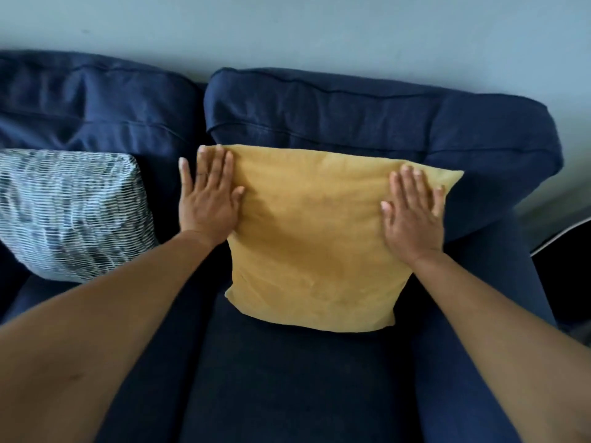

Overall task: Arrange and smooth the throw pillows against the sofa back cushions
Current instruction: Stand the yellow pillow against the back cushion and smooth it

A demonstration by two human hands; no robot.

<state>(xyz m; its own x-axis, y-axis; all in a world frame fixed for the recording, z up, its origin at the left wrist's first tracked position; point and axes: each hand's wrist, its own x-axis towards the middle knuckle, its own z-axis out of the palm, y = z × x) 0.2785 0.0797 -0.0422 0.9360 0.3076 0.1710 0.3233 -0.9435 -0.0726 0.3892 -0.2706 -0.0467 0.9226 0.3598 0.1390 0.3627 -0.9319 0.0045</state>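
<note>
While both palms lie flat on it, the mustard-yellow throw pillow (pixel 315 238) leans upright against the navy back cushion (pixel 367 119), its lower edge resting on the seat cushion (pixel 287 378). The left hand (pixel 209 199) covers the pillow's upper left edge, fingers spread and straight, with the little finger reaching off the fabric onto the dark sofa beside it. The right hand (pixel 412 212) presses the upper right part, fingers extended and slightly fanned, tips just short of the pillow's top right corner. Neither hand grips or pinches anything. Beyond the left hand's outer side, a grey-and-white striped pillow (pixel 68 212) leans against the neighbouring back cushion (pixel 96 103), apart from the yellow one.
</note>
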